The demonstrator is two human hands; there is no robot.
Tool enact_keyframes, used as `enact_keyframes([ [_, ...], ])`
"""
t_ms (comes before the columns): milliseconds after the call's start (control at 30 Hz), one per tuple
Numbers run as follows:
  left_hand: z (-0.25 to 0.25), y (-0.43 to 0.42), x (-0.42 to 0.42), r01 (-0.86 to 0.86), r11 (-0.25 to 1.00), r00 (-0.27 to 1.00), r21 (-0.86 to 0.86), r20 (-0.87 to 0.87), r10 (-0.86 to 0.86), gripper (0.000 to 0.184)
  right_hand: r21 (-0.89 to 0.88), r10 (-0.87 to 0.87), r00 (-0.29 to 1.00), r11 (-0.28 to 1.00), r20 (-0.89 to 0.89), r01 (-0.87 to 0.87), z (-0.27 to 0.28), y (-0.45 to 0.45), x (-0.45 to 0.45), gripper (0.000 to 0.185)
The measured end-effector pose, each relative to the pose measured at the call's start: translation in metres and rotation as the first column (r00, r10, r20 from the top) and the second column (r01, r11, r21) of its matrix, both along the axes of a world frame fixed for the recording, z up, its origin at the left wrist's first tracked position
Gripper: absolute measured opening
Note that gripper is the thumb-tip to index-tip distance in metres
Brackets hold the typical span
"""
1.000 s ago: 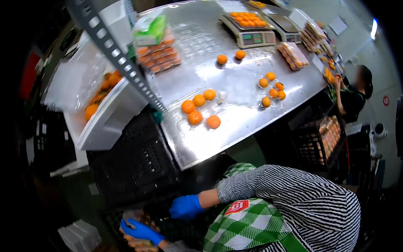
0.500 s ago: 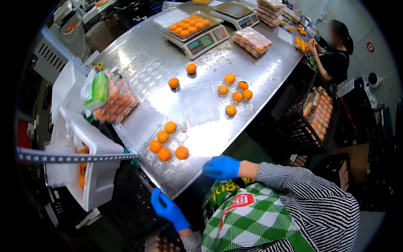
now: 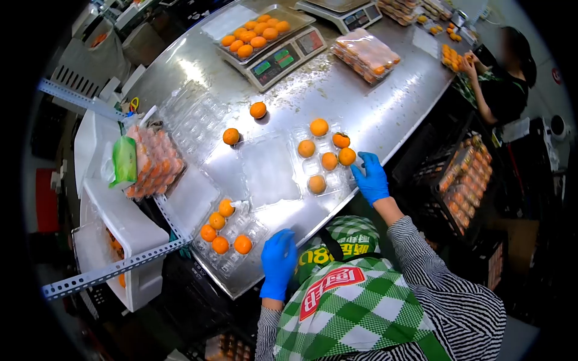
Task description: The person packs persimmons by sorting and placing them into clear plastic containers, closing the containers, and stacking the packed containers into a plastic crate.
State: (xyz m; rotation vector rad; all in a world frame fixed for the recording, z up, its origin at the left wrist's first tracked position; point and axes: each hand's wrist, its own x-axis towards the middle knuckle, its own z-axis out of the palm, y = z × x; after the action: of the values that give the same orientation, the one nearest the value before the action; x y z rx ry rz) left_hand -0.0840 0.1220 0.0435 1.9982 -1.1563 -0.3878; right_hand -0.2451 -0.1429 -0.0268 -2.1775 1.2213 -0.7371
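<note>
My right hand wears a blue glove and reaches over the table's front edge, its thumb and fingers apart. Just left of its fingertips sits an orange fruit in a clear plastic tray; I cannot tell whether they touch. Several more orange fruits share that tray, one showing a dark leafy top. My left hand, gloved in blue too, is at the table edge with fingers extended and nothing visible in it. To its left, a second clear tray holds several orange fruits.
Two loose fruits rest on the metal table. Behind them stands a scale with a filled tray. Packed trays lie farther back. A white foam box and perforated metal bar flank the left. Another person works at right.
My right hand has moved away to the right and forward, beside the farther tray. My left hand has come right and up along the table edge. The camera view has shifted.
</note>
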Motion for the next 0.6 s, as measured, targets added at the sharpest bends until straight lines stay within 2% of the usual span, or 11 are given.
enact_keyframes([
  [167, -0.005, -0.020, -0.005, -0.013, 0.992, 1.000, 0.122, 0.006, 0.013, 0.018, 0.128, 0.067, 0.977, 0.991, -0.202, -0.042, -0.007, -0.026, 0.021, 0.050],
  [267, -0.021, -0.023, -0.007, -0.069, 0.969, 0.970, 0.237, -0.211, 0.121, 0.014, 0.185, 0.098, 0.965, 0.981, -0.243, -0.053, -0.006, -0.032, 0.024, 0.049],
  [300, -0.027, -0.026, -0.008, -0.103, 0.954, 0.891, 0.282, -0.400, 0.215, 0.017, 0.190, 0.098, 0.968, 0.980, -0.230, -0.054, -0.005, -0.033, 0.024, 0.048],
  [367, -0.040, -0.040, -0.004, -0.139, 0.914, 0.607, 0.381, -0.696, 0.383, 0.021, 0.168, 0.094, 0.982, 0.984, -0.165, -0.066, -0.015, -0.035, 0.021, 0.050],
  [433, -0.048, -0.057, 0.002, -0.198, 0.881, 0.171, 0.429, -0.870, 0.462, 0.032, 0.171, 0.055, 0.994, 0.984, -0.096, -0.038, -0.015, -0.040, 0.021, 0.050],
  [467, -0.053, -0.064, 0.005, -0.217, 0.863, -0.066, 0.457, -0.889, 0.454, 0.037, 0.190, 0.018, 0.998, 0.982, -0.063, -0.005, -0.014, -0.043, 0.021, 0.050],
  [567, -0.085, -0.077, 0.014, -0.480, 0.775, -0.263, 0.411, -0.910, 0.320, 0.040, 0.276, -0.069, 0.997, 0.960, 0.047, 0.053, -0.036, -0.064, 0.021, 0.051],
  [600, -0.092, -0.079, 0.017, -0.496, 0.758, -0.262, 0.424, -0.905, 0.336, 0.038, 0.310, -0.094, 0.992, 0.949, 0.081, 0.065, -0.035, -0.070, 0.027, 0.051],
])
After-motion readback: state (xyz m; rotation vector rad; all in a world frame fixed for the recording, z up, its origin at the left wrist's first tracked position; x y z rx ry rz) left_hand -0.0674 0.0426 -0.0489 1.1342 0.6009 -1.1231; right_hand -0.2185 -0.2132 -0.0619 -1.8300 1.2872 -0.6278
